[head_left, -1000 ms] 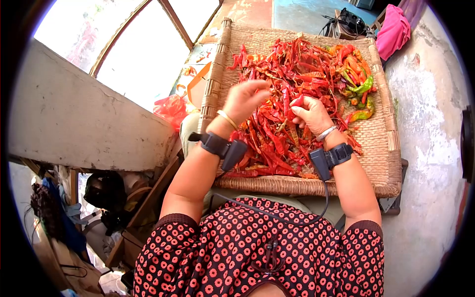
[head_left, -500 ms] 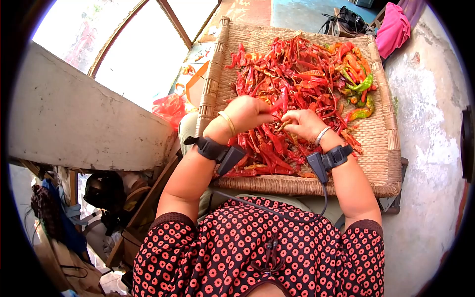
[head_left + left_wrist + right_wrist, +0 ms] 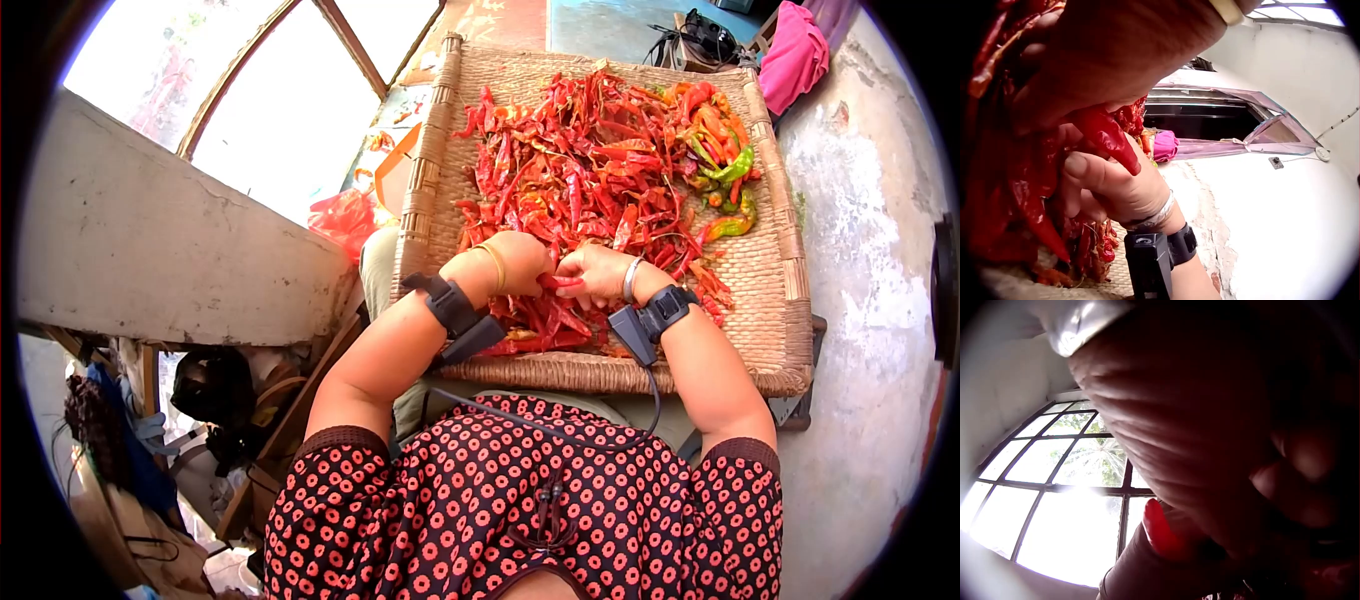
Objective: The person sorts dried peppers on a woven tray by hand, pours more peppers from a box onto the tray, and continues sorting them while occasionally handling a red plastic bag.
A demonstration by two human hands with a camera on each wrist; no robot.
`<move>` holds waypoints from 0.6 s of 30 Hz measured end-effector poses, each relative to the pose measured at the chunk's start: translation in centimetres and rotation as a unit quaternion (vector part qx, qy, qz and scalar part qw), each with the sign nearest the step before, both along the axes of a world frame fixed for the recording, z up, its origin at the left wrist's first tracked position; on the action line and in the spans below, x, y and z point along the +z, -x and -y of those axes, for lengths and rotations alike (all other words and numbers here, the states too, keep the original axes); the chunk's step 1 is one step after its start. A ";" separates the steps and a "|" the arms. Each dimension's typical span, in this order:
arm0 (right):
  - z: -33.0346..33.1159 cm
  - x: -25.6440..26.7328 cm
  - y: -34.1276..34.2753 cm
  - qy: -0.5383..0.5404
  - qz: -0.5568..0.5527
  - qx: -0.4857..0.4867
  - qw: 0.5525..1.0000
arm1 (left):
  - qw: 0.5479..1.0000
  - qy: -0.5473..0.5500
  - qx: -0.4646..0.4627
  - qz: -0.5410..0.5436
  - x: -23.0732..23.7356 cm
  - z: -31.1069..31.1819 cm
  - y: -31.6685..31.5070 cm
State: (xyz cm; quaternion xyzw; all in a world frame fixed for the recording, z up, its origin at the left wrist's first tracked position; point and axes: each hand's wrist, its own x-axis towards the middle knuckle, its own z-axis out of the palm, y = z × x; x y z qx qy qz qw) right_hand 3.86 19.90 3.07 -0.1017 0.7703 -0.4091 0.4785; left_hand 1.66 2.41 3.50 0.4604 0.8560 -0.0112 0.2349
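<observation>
Over the near part of a heap of red chili peppers (image 3: 570,170), both hands meet in the head view. My left hand (image 3: 522,262) holds a red chili pepper (image 3: 1110,137); in the left wrist view its tapered tip points down past the right hand. My right hand (image 3: 596,272) is right against it, thumb and fingers bent beside the chili. Whether the right fingers also pinch it, I cannot tell. In the right wrist view a red chili tip (image 3: 1161,530) shows below the dark palm. The left fingertips are hidden.
The chilies lie on a woven cot-like frame (image 3: 775,340). Orange and green peppers (image 3: 735,170) gather at its right side. A pale wall (image 3: 860,250) stands to the right, a low ledge (image 3: 180,230) to the left. A red plastic bag (image 3: 345,225) lies by the left edge.
Both hands have come together and moved nearer the body, over the front of the heap. One second ago they were apart, with a red chili in the right fingers.
</observation>
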 end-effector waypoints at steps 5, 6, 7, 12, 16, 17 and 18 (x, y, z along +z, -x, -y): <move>-0.7 -0.5 0.3 0.073 -0.208 -0.077 0.972 | 0.953 -0.285 0.075 0.068 0.1 1.1 1.1; -0.7 -0.7 0.6 0.091 -0.223 -0.112 0.964 | 0.931 -0.341 0.098 0.085 0.5 1.4 1.4; -1.1 -0.7 0.9 0.119 -0.213 -0.142 0.959 | 0.924 -0.360 0.101 0.079 0.9 1.9 1.9; -2.9 -0.6 1.6 0.083 -0.293 -0.227 0.925 | 0.697 -0.568 0.419 0.129 3.6 5.1 3.5; -2.9 -1.0 1.9 0.078 -0.300 -0.211 0.927 | 0.594 -0.579 0.537 -0.152 2.0 10.1 7.1; -2.5 -0.4 1.6 0.083 -0.252 -0.218 0.939 | 0.610 -0.526 0.559 -0.200 1.7 11.2 7.6; -2.1 -0.1 1.4 0.089 -0.202 -0.225 0.949 | 0.622 -0.469 0.577 -0.247 1.6 12.0 7.8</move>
